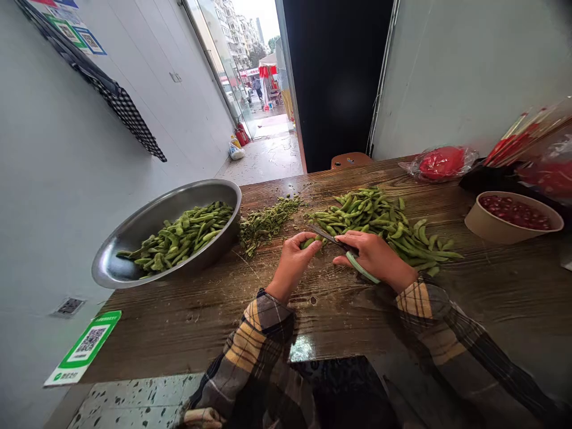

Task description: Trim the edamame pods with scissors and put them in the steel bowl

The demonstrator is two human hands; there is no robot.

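Note:
My left hand point(295, 259) pinches a green bean pod point(311, 241) just above the wooden table point(187, 310). My right hand point(373, 256) grips scissors point(333, 238) with green handles, their blades open around the pod's end. Behind my hands lies a heap of untrimmed pods point(379, 223). A steel basin point(134, 229) at the left holds trimmed pods point(181, 235). Between basin and heap sits a pile of cut tips point(266, 220).
A paper bowl of red fruit point(513, 215) stands at the right, with red items in plastic bags point(440, 162) behind it. A QR sticker point(84, 348) is on the left wall. A stool point(351, 159) stands past the table's far edge, by the open doorway.

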